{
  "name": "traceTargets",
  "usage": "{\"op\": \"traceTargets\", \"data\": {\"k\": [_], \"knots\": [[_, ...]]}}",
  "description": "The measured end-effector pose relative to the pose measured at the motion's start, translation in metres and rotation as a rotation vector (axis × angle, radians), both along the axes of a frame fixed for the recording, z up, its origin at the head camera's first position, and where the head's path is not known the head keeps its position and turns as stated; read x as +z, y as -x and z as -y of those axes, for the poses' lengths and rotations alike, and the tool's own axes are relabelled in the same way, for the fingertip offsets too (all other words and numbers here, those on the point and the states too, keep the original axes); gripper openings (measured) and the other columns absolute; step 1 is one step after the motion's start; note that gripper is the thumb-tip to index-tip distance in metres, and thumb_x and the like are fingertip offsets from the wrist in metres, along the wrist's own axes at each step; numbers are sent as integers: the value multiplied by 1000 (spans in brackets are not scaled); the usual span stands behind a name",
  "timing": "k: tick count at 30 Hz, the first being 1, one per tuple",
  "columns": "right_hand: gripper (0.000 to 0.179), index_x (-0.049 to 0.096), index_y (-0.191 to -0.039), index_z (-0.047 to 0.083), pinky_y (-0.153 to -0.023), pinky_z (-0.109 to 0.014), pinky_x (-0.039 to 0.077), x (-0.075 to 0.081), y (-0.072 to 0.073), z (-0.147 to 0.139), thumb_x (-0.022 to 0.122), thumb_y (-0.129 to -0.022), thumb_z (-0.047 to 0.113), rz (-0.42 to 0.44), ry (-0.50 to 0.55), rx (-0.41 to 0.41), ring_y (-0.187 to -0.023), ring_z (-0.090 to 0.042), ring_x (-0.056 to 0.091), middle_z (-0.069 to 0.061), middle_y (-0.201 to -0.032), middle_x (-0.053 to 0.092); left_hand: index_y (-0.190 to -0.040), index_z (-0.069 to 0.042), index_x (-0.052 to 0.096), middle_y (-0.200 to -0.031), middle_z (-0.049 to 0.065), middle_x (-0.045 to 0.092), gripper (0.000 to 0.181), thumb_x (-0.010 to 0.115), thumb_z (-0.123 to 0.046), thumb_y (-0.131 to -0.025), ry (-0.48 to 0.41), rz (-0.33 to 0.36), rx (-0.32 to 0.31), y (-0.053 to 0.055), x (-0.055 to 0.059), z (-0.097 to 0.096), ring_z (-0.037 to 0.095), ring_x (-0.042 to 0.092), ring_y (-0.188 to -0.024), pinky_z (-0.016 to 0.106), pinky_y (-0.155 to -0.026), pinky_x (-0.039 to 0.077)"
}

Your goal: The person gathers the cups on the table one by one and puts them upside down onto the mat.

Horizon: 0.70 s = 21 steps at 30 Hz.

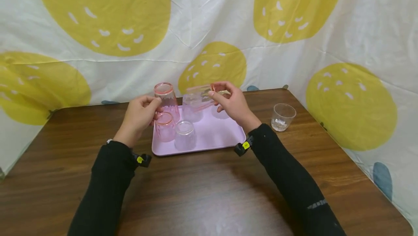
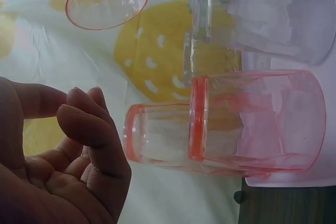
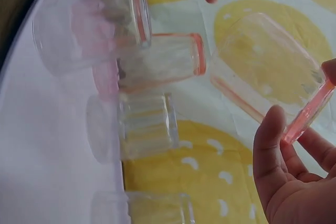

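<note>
My right hand (image 1: 230, 101) grips a pink-tinted glass (image 3: 268, 66) by its thick base, thumb on one side and fingers on the other. The glass is tipped on its side above the tray, its mouth pointing left. My left hand (image 1: 140, 114) is beside a tall pink glass (image 1: 168, 101) at the tray's back left; its fingers (image 2: 86, 124) are loosely bent around nothing. Below it, a shorter pink glass (image 1: 166, 130) stands base up, next to a clear glass (image 1: 185, 137). More clear glasses (image 3: 134, 127) stand in the back row, partly hidden in the head view.
The glasses stand on a pale purple tray (image 1: 217, 136) on the brown wooden table (image 1: 202, 192). Another clear glass (image 1: 283, 118) stands mouth up on the table, right of the tray. A fruit-patterned cloth (image 1: 209, 18) hangs behind the table and along its right side.
</note>
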State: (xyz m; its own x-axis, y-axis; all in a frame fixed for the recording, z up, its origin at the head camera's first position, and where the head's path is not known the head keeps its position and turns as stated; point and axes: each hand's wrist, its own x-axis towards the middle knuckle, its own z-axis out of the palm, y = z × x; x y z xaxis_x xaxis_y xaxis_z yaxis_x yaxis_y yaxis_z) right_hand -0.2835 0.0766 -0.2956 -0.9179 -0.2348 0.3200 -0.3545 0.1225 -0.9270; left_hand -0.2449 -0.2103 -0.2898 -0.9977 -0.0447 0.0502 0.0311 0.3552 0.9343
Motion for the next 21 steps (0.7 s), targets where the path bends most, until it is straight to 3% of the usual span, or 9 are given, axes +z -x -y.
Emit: {"op": "traceTargets", "data": {"k": [7,13,17,21], "knots": [[44,63,-132,11,-57,-28,52,7,4,-5,73,-93,26,-110,-175,-80,-65,-14,56,-10,-122,60,-119,-2,63,-89,3,67,39,56,-36,-101,13,32,3,3,-4,5,6,55,-63,23,-57,51],[48,66,-131,14,-66,-29,51,10,8,-3,75,-89,34,-181,-370,-126,-84,-21,59,-8,-122,62,-116,-1,61,-90,5,65,39,56,-36,-100,6,84,4,6,-8,10,8,54,-64,21,-58,49],[47,68,-128,13,-75,-32,54,8,11,0,75,-87,35,-193,-453,-112,-100,-23,58,-8,-121,63,-121,-1,59,-90,3,63,43,54,-39,-102,37,135,-1,9,-11,14,10,55,-68,22,-62,50],[42,72,-121,11,-81,-34,51,4,13,4,76,-87,35,-242,-539,-97,-104,-20,56,-6,-114,66,-128,0,58,-88,-1,64,48,53,-41,-102,48,163,-10,10,-14,17,9,55,-69,23,-63,50]]}}
